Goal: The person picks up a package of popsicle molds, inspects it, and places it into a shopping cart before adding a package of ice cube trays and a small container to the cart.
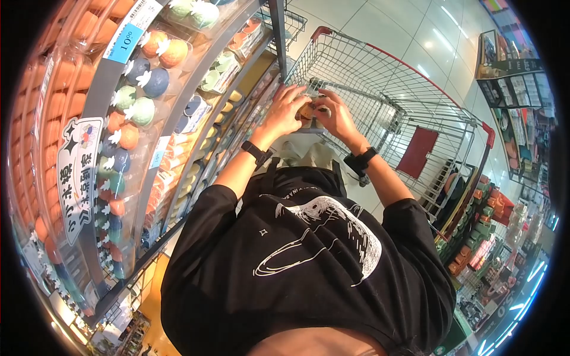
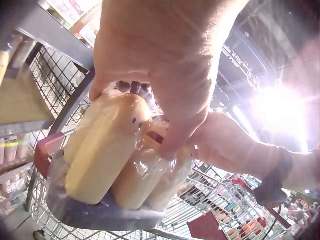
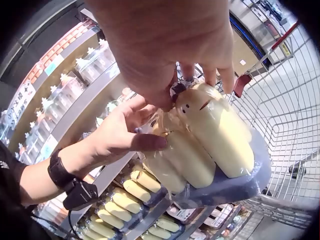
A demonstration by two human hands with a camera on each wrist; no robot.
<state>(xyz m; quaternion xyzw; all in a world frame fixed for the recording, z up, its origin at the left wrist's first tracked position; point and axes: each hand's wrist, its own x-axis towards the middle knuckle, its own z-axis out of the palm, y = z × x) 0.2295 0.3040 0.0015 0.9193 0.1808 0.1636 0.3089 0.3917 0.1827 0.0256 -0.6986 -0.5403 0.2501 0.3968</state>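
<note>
A clear-wrapped pack of yellow, round-topped pieces on a blue-grey base is between my two hands. One of its pieces carries small eyes and a mouth. My left hand holds the pack near its top, thumb across the upper front. From the other side, my right hand pinches the wrapping at the top with thumb and fingers. In the right wrist view the left thumb lies against the wrapped pieces. Both hands are close together, and in the head view they hide much of the pack.
A wire shopping cart with a red-edged rim stands just beyond my hands. Store shelves with coloured moulds and price tags rise on the left. Similar yellow packs fill a lower shelf. More displays stand at the right.
</note>
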